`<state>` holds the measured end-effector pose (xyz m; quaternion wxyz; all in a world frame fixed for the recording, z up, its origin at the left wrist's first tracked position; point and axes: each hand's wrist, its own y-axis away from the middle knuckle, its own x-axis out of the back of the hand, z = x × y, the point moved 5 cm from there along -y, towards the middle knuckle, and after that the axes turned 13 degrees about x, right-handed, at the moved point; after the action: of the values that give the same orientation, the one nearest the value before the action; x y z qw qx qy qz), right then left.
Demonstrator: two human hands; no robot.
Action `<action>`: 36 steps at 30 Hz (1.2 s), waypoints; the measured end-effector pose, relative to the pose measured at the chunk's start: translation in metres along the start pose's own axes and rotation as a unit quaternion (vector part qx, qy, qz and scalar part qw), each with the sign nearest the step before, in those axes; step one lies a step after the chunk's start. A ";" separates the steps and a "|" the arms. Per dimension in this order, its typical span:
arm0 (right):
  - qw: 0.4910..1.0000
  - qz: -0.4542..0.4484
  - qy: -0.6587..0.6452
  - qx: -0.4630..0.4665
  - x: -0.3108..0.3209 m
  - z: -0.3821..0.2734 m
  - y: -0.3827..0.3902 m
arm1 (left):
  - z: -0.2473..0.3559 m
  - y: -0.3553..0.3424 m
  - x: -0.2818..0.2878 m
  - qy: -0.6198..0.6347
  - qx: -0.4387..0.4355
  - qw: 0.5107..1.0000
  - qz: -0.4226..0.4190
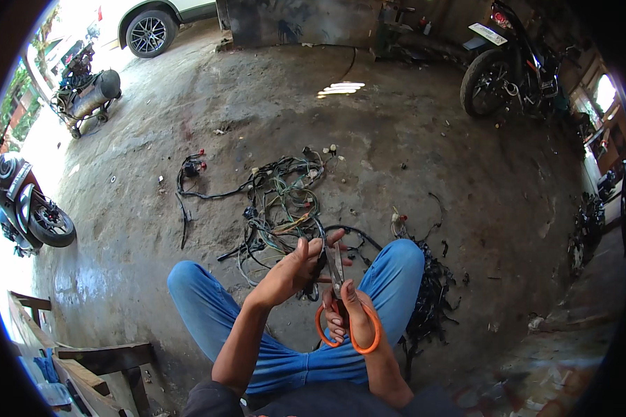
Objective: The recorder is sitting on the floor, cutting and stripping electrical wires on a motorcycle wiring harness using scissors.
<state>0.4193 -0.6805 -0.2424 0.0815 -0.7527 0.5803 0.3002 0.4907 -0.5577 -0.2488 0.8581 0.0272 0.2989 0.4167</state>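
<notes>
My right hand (357,314) grips scissors (336,267) by their orange loop handles, blades pointing away from me. The blades sit against the fingers of my left hand (289,274). Across that left hand runs a black-wrapped stretch of wiring harness (285,201), held between thumb and fingers. Some fingertips show beyond the blades, and part of the grip is hidden. From there the harness spreads over the floor in a tangle of black, green and yellowish wires with small connectors. Whether the blades touch the wrapping I cannot tell.
A heap of black scraps (435,295) lies beside my right knee. Motorcycles stand at the far right (490,80) and left (35,208). An air compressor (90,97) and a parked car (149,31) are at the back left. A wooden bench (101,358) is near left.
</notes>
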 end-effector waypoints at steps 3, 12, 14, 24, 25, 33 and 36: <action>1.000 0.001 0.003 0.000 0.001 -0.001 0.000 | -0.001 -0.001 -0.002 0.064 0.002 0.998 -0.022; 1.000 0.001 -0.014 -0.026 0.000 0.000 0.002 | -0.005 0.008 0.011 -0.049 0.025 0.997 0.059; 1.000 -0.004 -0.009 -0.023 -0.002 0.003 0.003 | -0.007 0.008 0.009 -0.083 0.000 0.992 0.096; 0.993 -0.034 -0.113 -0.013 -0.012 0.016 0.011 | -0.005 0.018 -0.002 -0.240 -0.146 0.933 0.226; 0.993 -0.042 -0.109 -0.006 -0.011 0.015 0.011 | 0.001 0.019 -0.005 -0.297 -0.169 0.912 0.229; 0.996 0.016 -0.083 0.012 -0.015 0.014 0.019 | 0.007 0.023 -0.009 -0.468 -0.157 0.846 0.200; 0.998 0.025 -0.040 0.035 -0.014 0.016 0.019 | 0.009 0.025 -0.012 -0.457 -0.119 0.861 0.189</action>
<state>0.3944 -0.6669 -0.2431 0.1233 -0.7219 0.6054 0.3117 0.4724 -0.5484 -0.2287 0.7996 0.1688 -0.1896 0.5443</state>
